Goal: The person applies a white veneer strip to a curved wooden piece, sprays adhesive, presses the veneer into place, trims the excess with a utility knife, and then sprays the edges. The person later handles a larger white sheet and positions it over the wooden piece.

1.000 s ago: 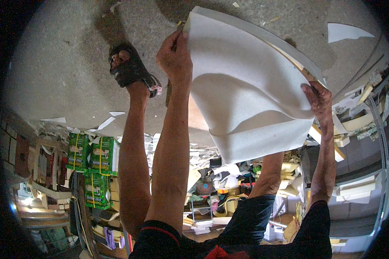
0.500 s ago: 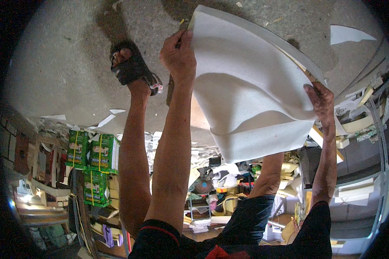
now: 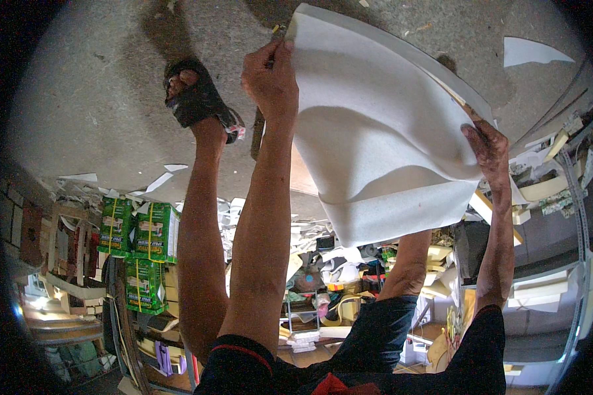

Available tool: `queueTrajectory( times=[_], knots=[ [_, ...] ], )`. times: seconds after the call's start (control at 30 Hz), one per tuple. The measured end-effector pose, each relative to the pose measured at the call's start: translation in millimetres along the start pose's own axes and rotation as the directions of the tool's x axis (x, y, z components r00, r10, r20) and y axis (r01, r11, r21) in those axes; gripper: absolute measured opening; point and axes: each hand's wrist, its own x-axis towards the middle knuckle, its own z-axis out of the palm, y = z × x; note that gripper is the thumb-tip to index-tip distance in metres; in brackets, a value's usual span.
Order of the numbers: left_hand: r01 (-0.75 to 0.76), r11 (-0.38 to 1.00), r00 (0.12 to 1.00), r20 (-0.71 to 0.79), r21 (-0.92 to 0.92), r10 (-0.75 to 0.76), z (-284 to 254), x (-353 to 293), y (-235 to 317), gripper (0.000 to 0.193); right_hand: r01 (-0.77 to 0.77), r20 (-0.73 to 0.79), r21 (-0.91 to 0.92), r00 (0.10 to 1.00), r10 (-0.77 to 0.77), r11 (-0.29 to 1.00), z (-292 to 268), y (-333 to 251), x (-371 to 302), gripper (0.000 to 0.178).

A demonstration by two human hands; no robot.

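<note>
A large white sheet (image 3: 375, 131), soft-looking and rippled with shadows, spans the space between my hands. My left hand (image 3: 270, 76) is closed on its far left corner, thumb and fingers pinched together. My right hand (image 3: 489, 150) grips the right edge, thumb on top and fingers out of sight below. Along the far edge runs a paler strip, and a thin yellowish edge shows under it near my right hand. Beneath the sheet's left side a tan surface (image 3: 303, 172) peeks out; what it belongs to is hidden. The near end of the sheet hangs over my knee.
Grey concrete floor (image 3: 99, 112) lies ahead, with a white offcut (image 3: 534, 51) at the far right. My sandalled foot (image 3: 194, 92) stands left of the sheet. Green boxes (image 3: 153, 230) are stacked at left. Scraps and foam pieces (image 3: 339, 270) are heaped behind my legs.
The sheet's far left corner and my left hand have shifted slightly away and to the left. My foot has moved a little left. Both hands keep their grip.
</note>
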Motion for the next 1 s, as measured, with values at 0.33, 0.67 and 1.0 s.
queueTrajectory(
  times=[0.33,0.67,1.0],
  knots=[
    [0.102,0.986,0.995,-0.020,0.129,-0.100,2.8,5.4,0.7,0.034,-0.005,0.013,0.021,1.000,0.004,1.000,-0.9,-9.2,-1.2,0.023],
    [-0.847,0.512,0.532,0.182,0.144,0.827,26.4,43.3,30.3,0.025,0.104,-0.087,-0.022,0.991,-0.105,0.994,2.5,10.4,-0.8,0.024],
    [-0.853,0.513,0.511,0.355,0.096,0.783,28.6,53.7,28.1,0.023,0.137,-0.151,-0.213,0.974,-0.171,0.967,5.7,12.6,3.5,0.031]
  ],
)
